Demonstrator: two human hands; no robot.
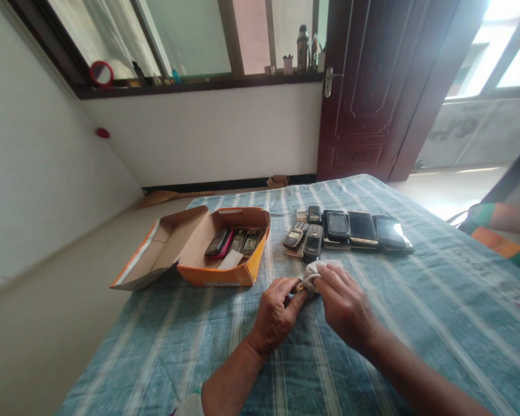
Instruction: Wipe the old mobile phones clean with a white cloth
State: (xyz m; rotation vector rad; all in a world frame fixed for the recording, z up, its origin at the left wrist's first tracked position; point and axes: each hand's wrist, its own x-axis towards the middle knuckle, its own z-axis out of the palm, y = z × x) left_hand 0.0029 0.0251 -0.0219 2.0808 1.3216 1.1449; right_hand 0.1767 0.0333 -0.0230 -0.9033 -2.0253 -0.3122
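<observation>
Left hand [274, 312]: curled, pinching a small object [300, 286], largely hidden. Right hand [345, 297]: closed over a pale cloth [314, 270] touching that object. Just beyond, several phones [338, 224] lie on the striped blue cover [177, 346]; to their left, an open orange box [219, 278] holds more phones [219, 242].

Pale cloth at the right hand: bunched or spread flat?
Bunched, where visible: the cloth shows crumpled folds at the right hand, which hides part of it.

The cloth [190, 346] (blue, striped with white) carries an open orange box [219, 277] and grouped phones [338, 224].
</observation>
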